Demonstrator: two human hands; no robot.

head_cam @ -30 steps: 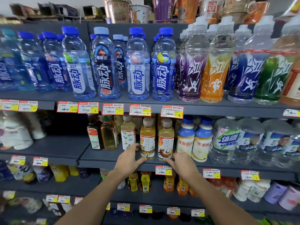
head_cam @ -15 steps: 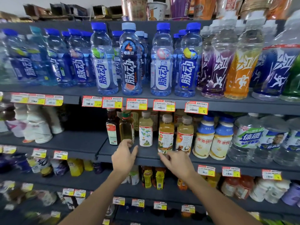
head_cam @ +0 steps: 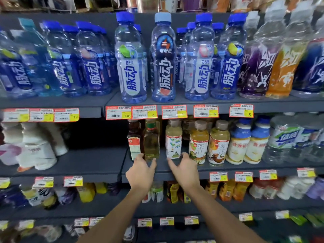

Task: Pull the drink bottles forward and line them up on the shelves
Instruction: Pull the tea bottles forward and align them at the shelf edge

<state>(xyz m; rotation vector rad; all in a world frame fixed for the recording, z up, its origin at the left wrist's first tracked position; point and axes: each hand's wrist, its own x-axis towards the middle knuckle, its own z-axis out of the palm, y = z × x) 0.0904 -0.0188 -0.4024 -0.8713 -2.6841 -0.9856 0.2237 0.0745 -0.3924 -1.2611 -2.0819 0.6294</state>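
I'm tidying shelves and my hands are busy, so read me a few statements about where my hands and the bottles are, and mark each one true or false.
1. Both hands reach to the middle shelf. True: the left hand and right hand are at its front edge.
2. The right hand holds a blue-capped bottle. False: it is at the foot of the pale white-labelled bottle; the blue-capped bottles stand on the shelf above.
3. The green-capped bottle stands between the dark bottle and the pale one. True.
4. The orange drink is left of the blue-capped bottles. False: it is to their right.
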